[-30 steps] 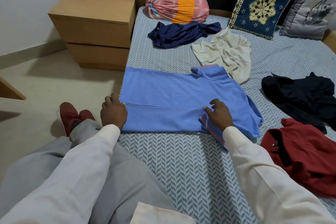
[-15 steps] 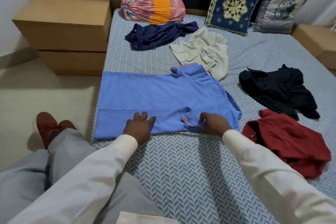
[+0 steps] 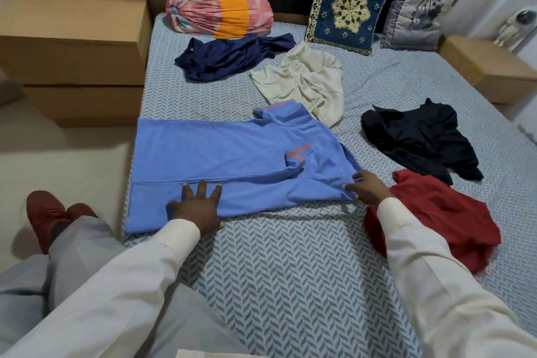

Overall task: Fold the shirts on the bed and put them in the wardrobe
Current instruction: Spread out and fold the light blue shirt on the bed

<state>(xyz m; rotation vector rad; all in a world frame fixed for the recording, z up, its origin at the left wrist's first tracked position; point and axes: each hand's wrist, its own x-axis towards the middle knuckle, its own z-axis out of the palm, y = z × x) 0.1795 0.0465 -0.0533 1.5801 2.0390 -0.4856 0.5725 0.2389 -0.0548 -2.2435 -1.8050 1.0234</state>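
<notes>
My left hand (image 3: 197,206) lies flat, fingers spread, pressing the near edge of the blue shirt (image 3: 232,160) on the bed (image 3: 290,270), while my right hand (image 3: 367,187) pinches the shirt's right corner. Since a moment ago the sleeve has been folded in over the middle and my right hand has slid out to that corner. A red shirt (image 3: 441,221) lies just beside my right wrist, with black (image 3: 421,139), cream (image 3: 308,84) and navy (image 3: 229,58) shirts farther up the bed.
</notes>
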